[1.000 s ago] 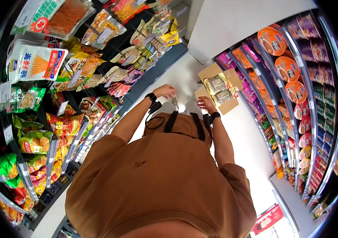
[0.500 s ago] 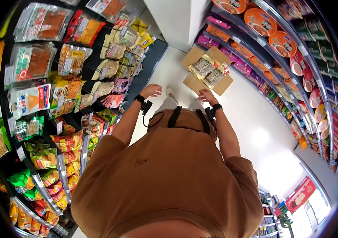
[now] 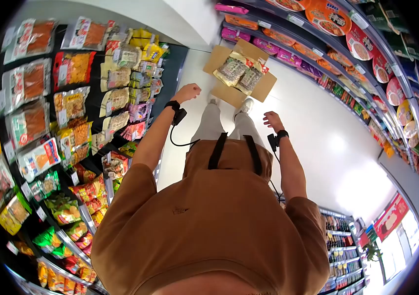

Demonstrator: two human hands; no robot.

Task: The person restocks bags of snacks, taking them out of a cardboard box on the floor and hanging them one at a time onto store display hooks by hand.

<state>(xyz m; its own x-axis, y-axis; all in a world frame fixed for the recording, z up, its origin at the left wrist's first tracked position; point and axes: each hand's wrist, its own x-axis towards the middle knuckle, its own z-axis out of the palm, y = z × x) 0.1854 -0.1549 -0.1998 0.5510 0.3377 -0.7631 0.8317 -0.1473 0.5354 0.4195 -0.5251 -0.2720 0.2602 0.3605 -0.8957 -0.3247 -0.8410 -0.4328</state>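
Note:
My left hand (image 3: 188, 92) is held out beside the hanging snack packs, its fingers loosely bent and nothing seen in it. Out to the other side, over the pale floor, my right hand (image 3: 273, 120) has its fingers apart and holds nothing. Between and beyond the hands, an opened cardboard box (image 3: 227, 95) lies on the floor just past my shoes, flaps folded out. Inside it are clear-and-cream food packs (image 3: 230, 70) with dark contents. Neither hand touches the box or the packs.
A rack of hanging snack packs (image 3: 116, 100) runs along the left, with bagged snacks (image 3: 64, 210) lower in view. On the right, curved-looking shelves hold orange instant-noodle bowls (image 3: 328, 18) and purple packs (image 3: 266, 46). A white pillar (image 3: 190, 19) stands behind the box.
The box now appears nearer my feet and further left. My right hand has swung outward, away from my body, and my left hand's fingers are more bent. Both feet now show.

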